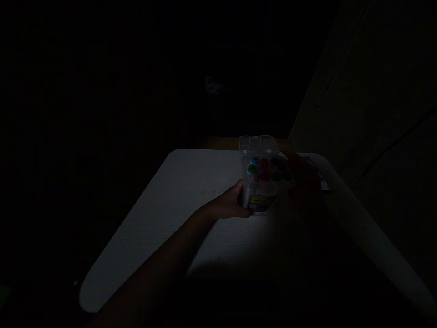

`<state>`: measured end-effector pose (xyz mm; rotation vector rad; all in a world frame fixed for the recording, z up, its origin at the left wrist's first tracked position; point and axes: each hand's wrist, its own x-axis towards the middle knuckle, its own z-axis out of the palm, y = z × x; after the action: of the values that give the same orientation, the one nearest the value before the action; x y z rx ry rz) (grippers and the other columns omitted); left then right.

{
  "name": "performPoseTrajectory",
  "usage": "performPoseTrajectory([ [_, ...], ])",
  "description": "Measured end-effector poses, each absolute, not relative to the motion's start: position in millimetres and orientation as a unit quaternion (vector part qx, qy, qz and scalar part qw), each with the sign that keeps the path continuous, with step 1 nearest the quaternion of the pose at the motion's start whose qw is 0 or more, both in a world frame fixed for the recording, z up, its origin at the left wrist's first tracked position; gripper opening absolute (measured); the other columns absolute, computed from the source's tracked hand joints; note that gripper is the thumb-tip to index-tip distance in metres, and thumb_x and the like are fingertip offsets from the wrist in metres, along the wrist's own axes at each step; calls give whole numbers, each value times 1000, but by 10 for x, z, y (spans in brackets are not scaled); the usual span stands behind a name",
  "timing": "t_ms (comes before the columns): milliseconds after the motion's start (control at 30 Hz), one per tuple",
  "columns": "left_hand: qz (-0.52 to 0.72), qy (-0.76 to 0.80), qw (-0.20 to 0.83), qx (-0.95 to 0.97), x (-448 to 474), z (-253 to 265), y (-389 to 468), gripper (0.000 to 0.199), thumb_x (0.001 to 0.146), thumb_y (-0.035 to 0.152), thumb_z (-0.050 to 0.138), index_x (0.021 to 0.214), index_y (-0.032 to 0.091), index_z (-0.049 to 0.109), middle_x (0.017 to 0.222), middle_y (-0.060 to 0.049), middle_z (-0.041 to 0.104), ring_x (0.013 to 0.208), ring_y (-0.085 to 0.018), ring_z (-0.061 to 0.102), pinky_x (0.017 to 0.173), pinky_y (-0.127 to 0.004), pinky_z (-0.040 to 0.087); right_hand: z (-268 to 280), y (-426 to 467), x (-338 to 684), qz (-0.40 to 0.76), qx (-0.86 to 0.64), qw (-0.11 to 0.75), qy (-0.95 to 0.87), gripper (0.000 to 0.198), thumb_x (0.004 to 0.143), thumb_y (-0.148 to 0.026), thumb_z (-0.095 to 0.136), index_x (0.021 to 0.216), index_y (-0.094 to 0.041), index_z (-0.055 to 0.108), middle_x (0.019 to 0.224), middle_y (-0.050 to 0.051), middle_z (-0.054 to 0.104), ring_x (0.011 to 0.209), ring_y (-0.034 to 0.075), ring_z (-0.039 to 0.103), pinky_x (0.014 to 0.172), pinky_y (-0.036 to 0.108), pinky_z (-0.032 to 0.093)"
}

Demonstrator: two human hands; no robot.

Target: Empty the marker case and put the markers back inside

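Note:
A clear plastic box (262,187) with its lid (259,144) raised at the far side is on or just above the white table; I cannot tell which. Inside stand several round caps (263,169) in blue, green, red, yellow and darker colours; what they belong to is hidden. A yellow and dark label (261,202) marks the front. My left hand (232,201) is closed around the box's left side, thumb near the rim. In deep shadow, my right hand (291,157) is against the right side, a finger by the lid's corner; most of its fingers are hard to see.
The white table (157,218) has rounded corners. A flat dark-edged item (317,175) lies at its far right, partly behind my right arm. A wall (385,114) with a dark cable (392,146) rises on the right. Most surroundings are too dark to make out.

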<state>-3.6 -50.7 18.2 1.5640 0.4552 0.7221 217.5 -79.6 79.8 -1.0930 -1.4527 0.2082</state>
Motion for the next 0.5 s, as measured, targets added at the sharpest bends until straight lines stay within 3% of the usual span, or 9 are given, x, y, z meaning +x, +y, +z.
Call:
performPoseTrajectory([
  [267,320,263,600,684,-24,194,-497,96,60,27,93,148,18,55,146,-20,66,138,-46,63,103,-54,60,804,-943,2042,62,-465,631,-617,52,109,-59,43,131,-26,76,127,9,80,117,27,77,100,46,65],
  [400,329,282,557,709,-41,227,-508,95,60,34,98,145,19,58,141,-20,68,134,-45,64,104,-56,60,904,-1047,2008,-95,-414,592,-685,49,110,-55,40,144,-31,67,141,10,72,137,30,66,120,56,53],
  [500,332,295,504,741,-58,240,-514,90,54,38,102,133,18,64,131,-18,70,129,-45,66,104,-59,59,949,-1064,1988,-147,-381,526,-746,49,111,-48,42,157,-41,55,156,6,64,151,31,56,127,57,46],
])
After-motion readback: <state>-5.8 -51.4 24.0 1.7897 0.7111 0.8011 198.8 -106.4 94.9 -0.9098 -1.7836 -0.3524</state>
